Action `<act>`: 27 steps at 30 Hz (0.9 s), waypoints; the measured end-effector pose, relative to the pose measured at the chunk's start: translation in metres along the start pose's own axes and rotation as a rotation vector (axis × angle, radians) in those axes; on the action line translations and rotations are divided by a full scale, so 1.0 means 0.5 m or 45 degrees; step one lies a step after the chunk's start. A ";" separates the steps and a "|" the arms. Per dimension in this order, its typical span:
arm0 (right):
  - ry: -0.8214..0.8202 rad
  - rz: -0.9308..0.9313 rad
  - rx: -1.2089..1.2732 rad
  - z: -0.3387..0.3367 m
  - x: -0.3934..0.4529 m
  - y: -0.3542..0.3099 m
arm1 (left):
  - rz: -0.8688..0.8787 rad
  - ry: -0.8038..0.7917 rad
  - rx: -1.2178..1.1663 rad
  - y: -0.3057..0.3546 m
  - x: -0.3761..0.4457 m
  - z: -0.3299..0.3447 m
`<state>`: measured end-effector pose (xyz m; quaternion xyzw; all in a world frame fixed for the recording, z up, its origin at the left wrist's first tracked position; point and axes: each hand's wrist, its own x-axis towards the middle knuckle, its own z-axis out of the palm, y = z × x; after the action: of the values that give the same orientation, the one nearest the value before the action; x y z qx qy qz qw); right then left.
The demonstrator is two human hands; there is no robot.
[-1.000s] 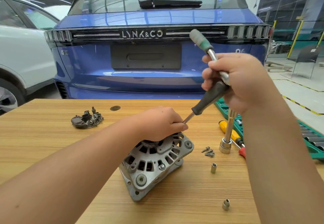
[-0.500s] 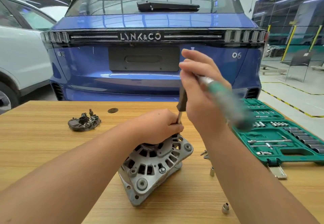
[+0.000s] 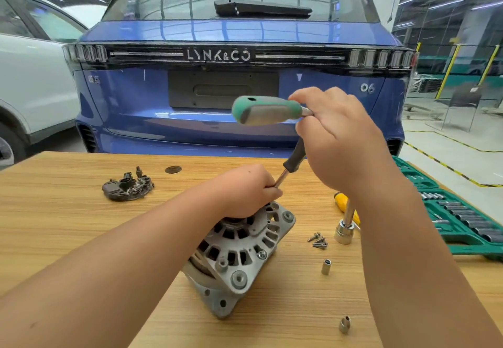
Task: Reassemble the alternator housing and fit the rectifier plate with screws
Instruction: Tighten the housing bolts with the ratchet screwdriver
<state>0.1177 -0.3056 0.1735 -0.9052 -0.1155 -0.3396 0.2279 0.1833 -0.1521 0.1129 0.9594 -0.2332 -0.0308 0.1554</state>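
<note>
Alternator housing (image 3: 239, 260) sits on the wooden table (image 3: 68, 225) near its front middle, tilted so that its ribbed, vented face looks up toward you and its flat mounting foot points at the near edge. From the head view, your left hand (image 3: 245, 192) rests on the upper edge of the housing with its fingers curled round the bare metal shaft of a black-handled screwdriver (image 3: 292, 161), pinching it just above the casting. Your right hand (image 3: 343, 141) hangs above and to the right of the housing, fingers curled round the chrome neck of a ratchet wrench (image 3: 265, 109), whose green and grey grip sticks out to the left, level, above the housing; the same hand covers the top of the screwdriver handle, and you cannot tell how it holds that. Left of the housing and well apart from it lies the rectifier plate (image 3: 128, 185), dark and cluttered with terminals. Just right of the housing lies a small heap of screws (image 3: 318, 241). Beyond them a chrome socket on a bent bar (image 3: 345, 232) stands beside a yellow-handled tool (image 3: 343, 202). Two small loose sockets (image 3: 325, 266) lie right of the housing, one nearer the table's front edge (image 3: 344, 325). Farther right, a green socket tray (image 3: 462, 222) lies on the table. Behind the table stands a blue car (image 3: 217, 97).
</note>
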 end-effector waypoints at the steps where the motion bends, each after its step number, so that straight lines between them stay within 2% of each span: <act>1: 0.013 0.023 0.040 -0.005 -0.001 -0.001 | 0.010 -0.010 0.003 0.000 -0.001 0.001; 4: 0.102 0.116 0.312 -0.017 0.000 0.004 | 0.061 -0.044 0.027 -0.002 -0.003 0.000; 6: 0.080 0.202 0.493 -0.025 0.002 0.016 | 0.106 -0.061 0.021 -0.005 -0.005 -0.001; 10: -0.132 0.371 1.025 -0.036 0.009 0.034 | 0.150 -0.063 -0.002 -0.011 -0.010 -0.001; 13: -0.324 0.550 1.626 -0.032 0.012 0.024 | 0.162 -0.051 -0.004 -0.012 -0.013 0.000; 15: -0.413 0.678 1.900 -0.029 0.015 0.018 | 0.165 -0.041 -0.001 -0.012 -0.015 0.000; 18: -0.359 0.827 2.127 -0.016 0.018 0.012 | 0.154 -0.021 -0.001 -0.012 -0.016 0.001; 20: -0.194 0.903 2.382 -0.002 0.022 0.007 | 0.130 -0.009 -0.019 -0.012 -0.015 0.003; 22: -0.076 0.863 2.519 0.011 0.023 0.001 | 0.105 0.006 -0.035 -0.012 -0.014 0.005; 27: -0.322 0.441 2.507 0.050 0.012 0.016 | 0.085 -0.004 -0.100 -0.014 -0.017 0.004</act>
<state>0.1392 -0.2997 0.1583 -0.3478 -0.2348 0.0433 0.9067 0.1787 -0.1427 0.1086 0.9443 -0.2638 -0.0362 0.1933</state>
